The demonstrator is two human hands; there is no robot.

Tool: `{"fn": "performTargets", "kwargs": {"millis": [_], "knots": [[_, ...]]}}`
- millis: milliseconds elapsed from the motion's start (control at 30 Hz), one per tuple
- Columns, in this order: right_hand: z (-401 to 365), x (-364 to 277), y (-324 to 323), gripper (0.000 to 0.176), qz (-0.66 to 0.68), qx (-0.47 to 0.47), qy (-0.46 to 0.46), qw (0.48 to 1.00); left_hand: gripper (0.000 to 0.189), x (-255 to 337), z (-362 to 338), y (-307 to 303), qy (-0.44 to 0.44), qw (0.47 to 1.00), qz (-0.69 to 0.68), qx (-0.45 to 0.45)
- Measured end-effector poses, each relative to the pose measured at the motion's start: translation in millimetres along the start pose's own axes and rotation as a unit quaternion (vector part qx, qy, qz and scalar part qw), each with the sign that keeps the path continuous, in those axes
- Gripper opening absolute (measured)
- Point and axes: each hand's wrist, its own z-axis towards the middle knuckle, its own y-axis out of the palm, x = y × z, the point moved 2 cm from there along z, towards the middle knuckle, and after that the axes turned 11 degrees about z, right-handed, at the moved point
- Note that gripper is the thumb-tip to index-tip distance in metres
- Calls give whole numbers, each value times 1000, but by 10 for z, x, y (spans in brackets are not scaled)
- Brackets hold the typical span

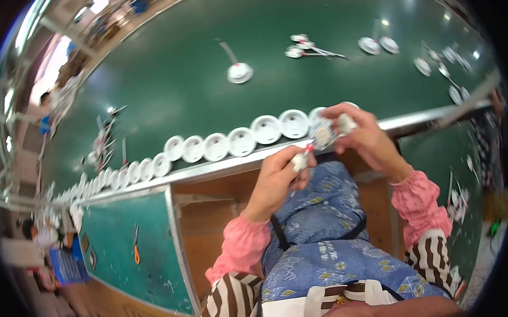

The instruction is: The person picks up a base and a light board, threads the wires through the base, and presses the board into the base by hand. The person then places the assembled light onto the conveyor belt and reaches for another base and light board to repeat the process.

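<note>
Near the metal table edge, both hands are raised in front of my apron. My right hand [369, 139] is closed on a small pale LED board [322, 134] with a yellowish middle. My left hand [277, 180] pinches a part with a red piece [309, 148] right beside the board; its exact kind is too small to tell. White covers wrap some fingertips of both hands. Just behind the hands, a row of round white lamp housings [242, 142] lines the edge, partly hidden by my right hand.
On the green table [177, 77] lie a lone white lamp [240, 73] with a lead, a wired cluster [303, 46] and several more lamps [369, 45] to the right. Orange-handled scissors [136, 248] lie on the lower green surface at left. Other people are far left.
</note>
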Motion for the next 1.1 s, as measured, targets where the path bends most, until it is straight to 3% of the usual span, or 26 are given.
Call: {"fn": "performTargets", "kwargs": {"millis": [100, 233, 267, 367, 467, 567, 700, 800, 900, 1000, 1100], "knots": [[-56, 162, 83, 24, -35, -15, 51, 998, 20, -137, -129, 62, -31, 999, -20, -6], [-141, 365, 127, 24, -50, 8, 40, 998, 22, -151, -214, 121, -37, 998, -39, -10], [-165, 385, 142, 22, -46, 14, 45, 998, 30, -202, -202, 115, -39, 998, -39, -30], [-241, 428, 176, 19, 10, 15, 88, 996, 28, -249, -190, 68, -90, 987, -81, -103], [-352, 455, 170, 17, 118, -5, 165, 979, 20, -263, -186, 70, 7, 982, 178, -57], [-453, 564, 154, 17, 189, 12, 206, 960, 11, -337, -118, 108, 230, 904, 359, 38], [-542, 665, 133, 13, 193, 64, 187, 961, 18, -388, -112, 197, 229, 846, 479, 56], [-582, 789, 30, 15, 228, 80, 179, 954, 18, -423, -105, 290, 220, 839, 492, 74], [-643, 686, -4, 14, 247, 60, 171, 952, 18, -453, -104, 355, 220, 878, 419, 65], [-687, 674, -166, 14, 269, 93, 115, 952, 15, -400, -147, 278, 157, 898, 407, 52], [-761, 646, -254, 16, 278, 107, 95, 950, 16, -404, -242, 162, 159, 837, 518, 79]]}}
